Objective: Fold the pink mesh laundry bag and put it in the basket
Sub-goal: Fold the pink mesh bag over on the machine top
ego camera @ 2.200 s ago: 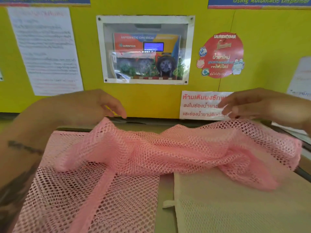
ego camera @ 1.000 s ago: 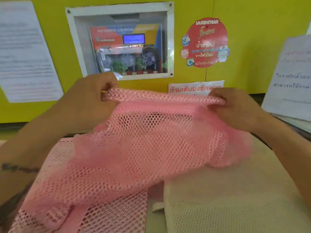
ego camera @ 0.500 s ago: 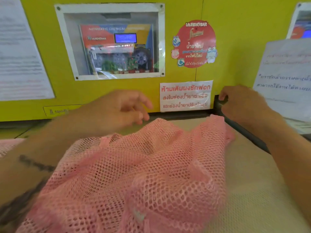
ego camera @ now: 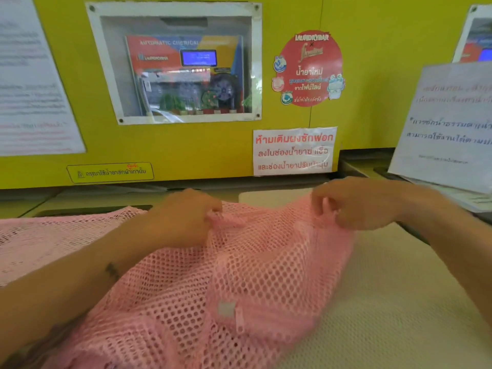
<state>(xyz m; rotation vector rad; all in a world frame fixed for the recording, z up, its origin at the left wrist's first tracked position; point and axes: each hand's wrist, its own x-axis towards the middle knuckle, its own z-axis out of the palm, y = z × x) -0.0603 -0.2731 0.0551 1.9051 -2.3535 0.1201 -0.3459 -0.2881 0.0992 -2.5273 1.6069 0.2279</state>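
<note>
The pink mesh laundry bag [ego camera: 239, 278] lies bunched on the counter in front of me, a small white tag showing near its middle. My left hand [ego camera: 183, 219] pinches the bag's far edge at the centre. At the far right corner of the bag, my right hand [ego camera: 356, 206] has its fingers curled on the mesh. Both hands sit on the bag's far edge, about a hand's width apart. No basket is in view.
A second pink mesh piece [ego camera: 53, 235] lies flat at the left under my forearm. A cream mesh bag [ego camera: 394, 302] is spread at the right beneath the pink one. Behind stands a yellow machine wall [ego camera: 186, 155] with signs; a paper notice [ego camera: 447, 123] leans at the right.
Both hands had let go half a second ago and hovered above the bag. They have come down and taken hold of its far edge again, closer together.
</note>
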